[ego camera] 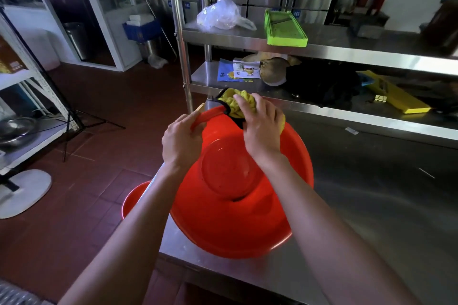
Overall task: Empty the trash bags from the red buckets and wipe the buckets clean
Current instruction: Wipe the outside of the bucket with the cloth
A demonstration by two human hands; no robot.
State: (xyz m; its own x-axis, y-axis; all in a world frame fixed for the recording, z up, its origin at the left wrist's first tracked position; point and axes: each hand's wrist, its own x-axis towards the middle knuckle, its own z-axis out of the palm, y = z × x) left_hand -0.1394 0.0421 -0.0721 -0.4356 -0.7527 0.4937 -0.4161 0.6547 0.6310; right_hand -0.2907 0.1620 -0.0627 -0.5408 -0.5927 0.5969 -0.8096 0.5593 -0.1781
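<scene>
Head view: red bucket (238, 218) sits tilted on the steel bench (371, 205), mouth toward the camera, inside bottom visible, its near rim resting on the bench near the front left corner. Left hand (182, 141) grips the bucket's far left rim, fingers curled over the edge. Right hand (261, 129) holds a bunched yellow cloth (235, 103) with a dark edge, fingers curled round it, pressing it onto the far rim of the bucket just right of the left hand. Both forearms bare, reaching in from the bottom of the frame. A second red bucket (131, 202) stands on the red tiled floor (81, 181) left of the bench, mostly hidden behind the left forearm and the tilted bucket; contents cannot be told. Steel shelf rack (322, 52) stands on the bench behind the bucket: upper shelf carries a crumpled clear plastic bag (219, 15) and a green slicer tray (285, 30); lower shelf carries printed papers (238, 70), a brownish round object, dark bundled material and a yellow slicer (396, 95). Far left, a white shelf unit holds a metal bowl (17, 131), with a white round stand base (22, 193) on the floor near it. Background shows glass partitions, a blue crate (141, 30) and a steel bin (76, 39), blurry.
</scene>
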